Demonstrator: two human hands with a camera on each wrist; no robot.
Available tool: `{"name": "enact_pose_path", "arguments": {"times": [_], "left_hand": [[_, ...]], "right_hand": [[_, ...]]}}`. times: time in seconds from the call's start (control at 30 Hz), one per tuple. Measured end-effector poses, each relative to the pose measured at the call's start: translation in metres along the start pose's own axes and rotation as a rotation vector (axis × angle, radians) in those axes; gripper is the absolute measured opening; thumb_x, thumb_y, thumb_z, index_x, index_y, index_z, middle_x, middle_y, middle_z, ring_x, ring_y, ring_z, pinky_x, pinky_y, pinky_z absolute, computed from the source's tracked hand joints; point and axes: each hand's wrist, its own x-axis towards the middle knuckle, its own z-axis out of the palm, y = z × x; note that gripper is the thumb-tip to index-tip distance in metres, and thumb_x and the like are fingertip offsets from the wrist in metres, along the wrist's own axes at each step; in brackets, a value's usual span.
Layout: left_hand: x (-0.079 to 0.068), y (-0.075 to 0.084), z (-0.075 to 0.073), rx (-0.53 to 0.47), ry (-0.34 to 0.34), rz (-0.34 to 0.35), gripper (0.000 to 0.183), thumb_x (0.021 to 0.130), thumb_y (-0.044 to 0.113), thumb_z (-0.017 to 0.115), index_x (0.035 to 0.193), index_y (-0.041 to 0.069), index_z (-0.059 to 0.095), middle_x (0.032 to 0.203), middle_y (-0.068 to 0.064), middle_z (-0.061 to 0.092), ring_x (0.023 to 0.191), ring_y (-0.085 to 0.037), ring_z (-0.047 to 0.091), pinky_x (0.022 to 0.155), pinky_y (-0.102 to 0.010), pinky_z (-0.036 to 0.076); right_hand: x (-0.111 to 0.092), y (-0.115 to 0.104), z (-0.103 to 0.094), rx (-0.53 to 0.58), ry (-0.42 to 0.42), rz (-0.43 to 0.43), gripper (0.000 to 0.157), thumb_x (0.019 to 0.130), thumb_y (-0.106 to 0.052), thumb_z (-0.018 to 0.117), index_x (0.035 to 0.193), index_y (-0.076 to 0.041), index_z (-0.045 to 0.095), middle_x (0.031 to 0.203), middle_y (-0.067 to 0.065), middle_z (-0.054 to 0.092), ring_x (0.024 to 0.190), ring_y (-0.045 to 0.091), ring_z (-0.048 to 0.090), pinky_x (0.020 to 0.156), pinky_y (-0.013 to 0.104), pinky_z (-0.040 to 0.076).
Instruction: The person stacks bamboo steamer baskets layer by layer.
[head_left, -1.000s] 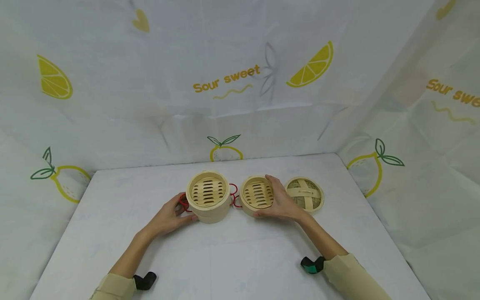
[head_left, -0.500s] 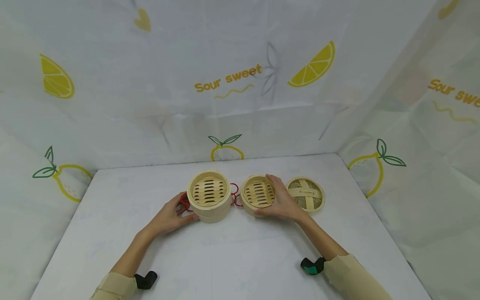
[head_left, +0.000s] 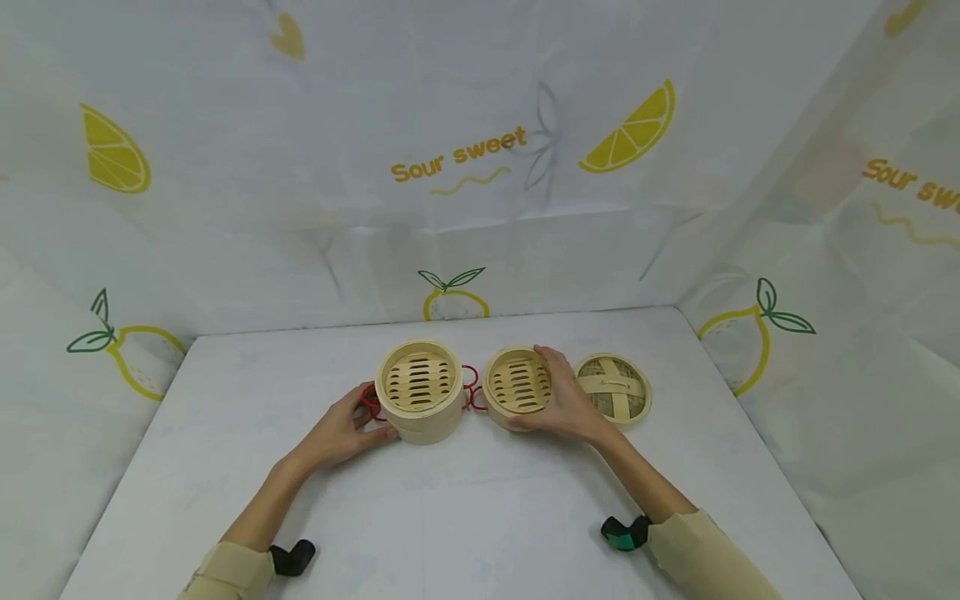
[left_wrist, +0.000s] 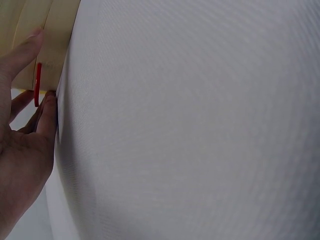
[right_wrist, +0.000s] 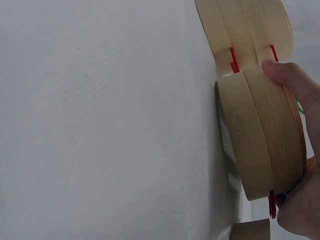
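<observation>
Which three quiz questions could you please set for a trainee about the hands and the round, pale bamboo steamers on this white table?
1. True or false: the right hand grips the shorter round, pale bamboo steamer.
2. What colour are the thin loop-shaped handles on the taller round, pale bamboo steamer? A) green B) red C) black
3. Fill in: in the head view, the round bamboo lid with crossed strips lies to the ___ of the shorter steamer.

Key: 1. True. 2. B. 3. right.
</observation>
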Motion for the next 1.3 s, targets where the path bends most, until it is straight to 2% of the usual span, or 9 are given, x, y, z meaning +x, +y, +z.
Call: {"name": "enact_pose_path", "arguments": {"times": [0.8,1.3], "left_hand": [[0.001,0.004,-0.001,-0.012,-0.003,-0.023,0.082,0.089,0.026,0.093,0.156,0.006,0.050,0.149,-0.017,0.064,0.143,-0.039,0.062,0.122,-0.048,0.053],[0.001,0.002,-0.001,-0.019,-0.004,-0.035,0.084,0.088,0.029,0.093,0.157,0.006,0.049,0.150,-0.017,0.064,0.144,-0.039,0.061,0.122,-0.049,0.053]], "right_hand": [[-0.005,-0.008,-0.012,-0.008,0.049,-0.015,0.135,0.066,-0.036,0.103,0.169,-0.001,0.024,0.175,0.027,0.028,0.162,0.049,0.030,0.134,0.071,0.030],[-0.010,-0.022,-0.026,-0.020,0.066,-0.015,0.134,0.068,-0.035,0.103,0.171,-0.005,0.023,0.176,0.024,0.026,0.164,0.047,0.028,0.134,0.072,0.030]]}}
